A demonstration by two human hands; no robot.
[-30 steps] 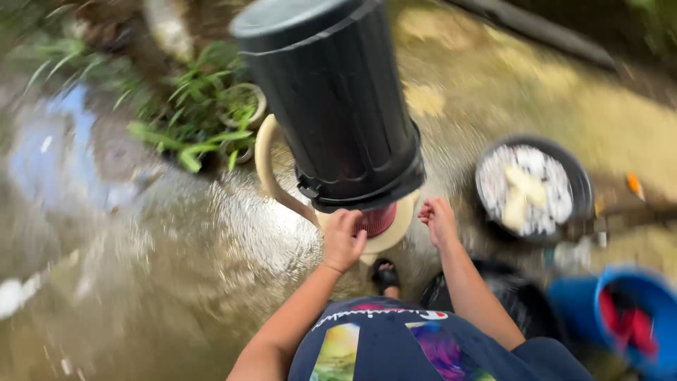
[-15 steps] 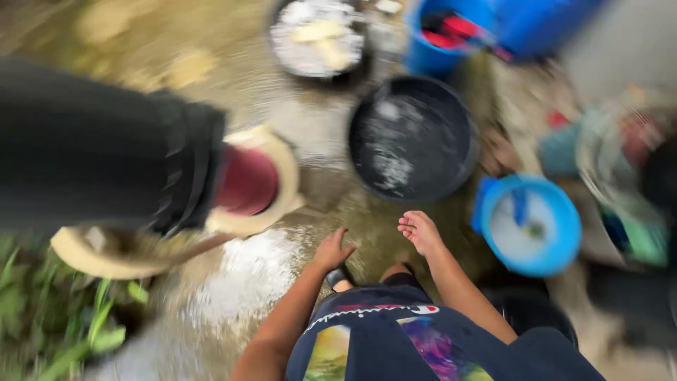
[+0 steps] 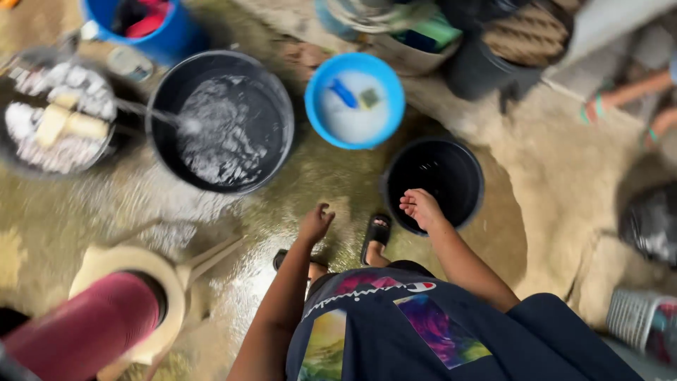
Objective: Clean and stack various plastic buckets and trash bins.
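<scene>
My left hand [image 3: 314, 223] hangs over the wet ground with fingers loosely curled, holding nothing. My right hand [image 3: 421, 207] hovers at the near rim of an empty black bucket [image 3: 462, 161], fingers apart and empty. My sandalled feet [image 3: 376, 233] stand on the wet ground between the hands. A large black basin [image 3: 271, 95] with foamy water lies ahead of my left hand, and a thin stream of water falls into it. A blue basin [image 3: 314, 113] with soapy water, a blue item and a sponge sits ahead between the hands.
A beige stool with a dark red cylinder [image 3: 92, 328] on it stands at lower left. At far left is a dark pan [image 3: 14, 162] with foam and pale objects. A blue bucket [image 3: 173, 39] of clothes, a black pot [image 3: 479, 70], a basket [image 3: 635, 317] and a black bag [image 3: 652, 222] surround the spot.
The view has swung right. My left hand left the red cylinder under the black bin and now hangs free. The black bucket and blue basin now lie in front of me.
</scene>
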